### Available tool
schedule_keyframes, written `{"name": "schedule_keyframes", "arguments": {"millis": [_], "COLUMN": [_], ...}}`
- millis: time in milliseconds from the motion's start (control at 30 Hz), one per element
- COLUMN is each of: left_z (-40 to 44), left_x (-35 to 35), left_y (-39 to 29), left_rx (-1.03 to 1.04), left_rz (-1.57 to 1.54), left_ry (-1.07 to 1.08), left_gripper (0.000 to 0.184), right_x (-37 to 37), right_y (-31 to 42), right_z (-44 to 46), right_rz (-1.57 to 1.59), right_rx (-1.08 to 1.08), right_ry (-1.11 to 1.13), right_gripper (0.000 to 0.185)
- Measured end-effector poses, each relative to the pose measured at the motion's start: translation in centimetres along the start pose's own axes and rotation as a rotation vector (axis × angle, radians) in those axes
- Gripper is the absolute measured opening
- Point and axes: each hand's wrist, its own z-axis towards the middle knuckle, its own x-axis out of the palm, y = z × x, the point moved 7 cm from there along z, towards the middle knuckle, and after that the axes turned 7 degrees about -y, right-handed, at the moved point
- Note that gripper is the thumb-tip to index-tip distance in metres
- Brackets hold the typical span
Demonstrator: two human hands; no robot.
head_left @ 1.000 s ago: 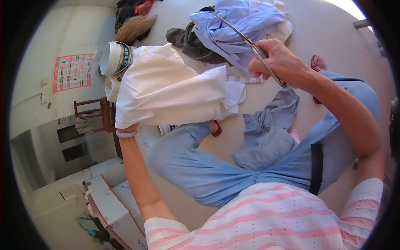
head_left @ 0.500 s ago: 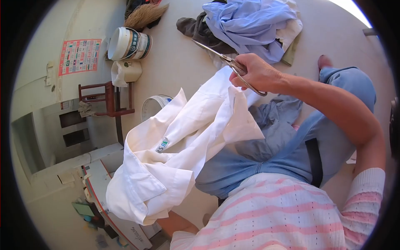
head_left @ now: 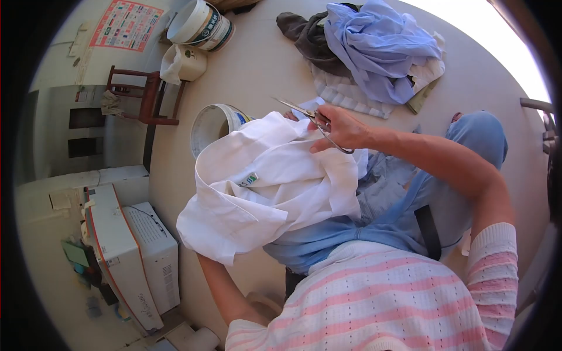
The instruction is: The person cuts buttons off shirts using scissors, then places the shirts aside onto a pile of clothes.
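A white collared shirt point(head_left: 275, 190) with a green-and-blue label inside its neck is bunched over my lap. My right hand point(head_left: 346, 128) is closed around a pair of metal scissors point(head_left: 300, 109) at the shirt's far edge. The blades point away to the left and look slightly parted. My left forearm point(head_left: 225, 289) reaches up beneath the shirt. Cloth covers most of that hand, so its grip is hidden. Grey cloth point(head_left: 383, 184) lies across my jeans point(head_left: 480, 140).
On the floor ahead is a pile of clothes with a light blue shirt point(head_left: 374, 47) on top. A white bucket point(head_left: 205, 131) stands just beyond the white shirt. Further left are a wooden chair point(head_left: 151, 96), another bucket point(head_left: 190, 23) and boxes point(head_left: 126, 257).
My right hand and the scissors have come lower and nearer. The white shirt has sunk from a stretched, raised position into a looser bunch. The view has shifted, showing more of the boxes.
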Motion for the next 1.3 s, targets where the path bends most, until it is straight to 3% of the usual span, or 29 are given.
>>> {"name": "schedule_keyframes", "arguments": {"millis": [200, 300, 367, 433, 467, 533, 567, 633, 733, 767, 833, 900, 933, 1000, 1100, 1133, 1167, 1200, 1300], "left_z": [1.3, 2.9, 3.4, 4.9, 5.8, 7.4, 7.9, 8.6, 9.3, 9.0, 5.6, 1.5, 1.1, -0.6, 1.0, 3.0, 3.8, 6.2, 5.7], "left_x": [1.0, -0.6, 0.9, 3.8, 5.4, 9.2, 10.8, 15.3, 16.0, 16.5, 17.6, 18.6, 19.1, 17.5, 13.8, 10.3, 9.6, 7.2, 7.2], "left_y": [3.5, 5.8, 0.0, -7.7, -9.5, -14.2, -15.4, -17.3, -19.5, -20.6, -26.3, -30.5, -31.4, -33.7, -35.3, -33.7, -32.9, -30.7, -31.9], "left_rx": [-0.076, -0.455, -0.378, -0.078, -0.074, 0.201, 0.207, 0.287, 0.289, 0.299, 0.844, 1.263, 1.272, 1.251, 1.305, 1.141, 1.239, 0.592, 0.617], "left_rz": [-0.089, 0.131, 0.012, -0.165, -0.168, 0.217, 0.216, 0.667, 0.939, 0.946, 1.559, 1.449, 1.454, 0.998, 0.823, 0.347, 0.304, -0.201, -0.156], "left_ry": [-0.02, -0.366, -0.374, -0.389, -0.385, -0.275, -0.27, 0.004, 0.039, 0.043, -0.44, -0.709, -0.701, -0.908, -0.72, -0.628, -0.481, -0.341, -0.343], "left_gripper": [0.058, 0.031, 0.028, 0.036, 0.036, 0.045, 0.045, 0.031, 0.033, 0.033, 0.023, 0.019, 0.019, 0.021, 0.026, 0.04, 0.045, 0.048, 0.047], "right_x": [2.5, 0.7, -1.0, -2.8, -4.1, -5.5, -6.1, -6.7, -6.1, -5.4, -4.2, -3.9, -4.3, -5.7, -7.2, -7.6, -8.0, -8.0, -7.2], "right_y": [-2.4, -2.0, -1.4, -0.3, 1.1, 2.4, 2.8, 3.1, 4.7, 5.3, 7.6, 7.4, 6.8, 5.9, 5.1, 5.4, 5.8, 6.2, 7.7], "right_z": [1.2, 1.6, 1.9, 2.2, 2.0, 1.8, 1.7, 1.0, -1.0, -2.0, -4.0, -3.9, -3.5, -2.8, -1.7, -1.8, -2.0, -2.2, -3.6], "right_rz": [0.053, 0.076, 0.102, 0.311, 0.292, 0.317, 0.346, 0.358, 0.408, 0.412, 0.496, 0.416, 0.391, 0.32, 0.233, 0.188, 0.198, 0.176, 0.225], "right_rx": [0.031, 0.065, 0.084, 0.083, 0.08, 0.048, 0.018, 0.009, -0.072, 0.013, 0.169, 0.139, 0.135, 0.107, -0.029, -0.012, -0.034, -0.06, -0.092], "right_ry": [0.045, -0.004, -0.039, -0.123, -0.141, -0.157, -0.168, -0.172, 0.015, 0.149, 0.244, 0.238, 0.151, -0.039, -0.216, -0.236, -0.251, -0.226, -0.161], "right_gripper": [0.038, 0.029, 0.024, 0.019, 0.018, 0.019, 0.019, 0.022, 0.026, 0.025, 0.023, 0.02, 0.019, 0.022, 0.026, 0.029, 0.029, 0.03, 0.036]}}
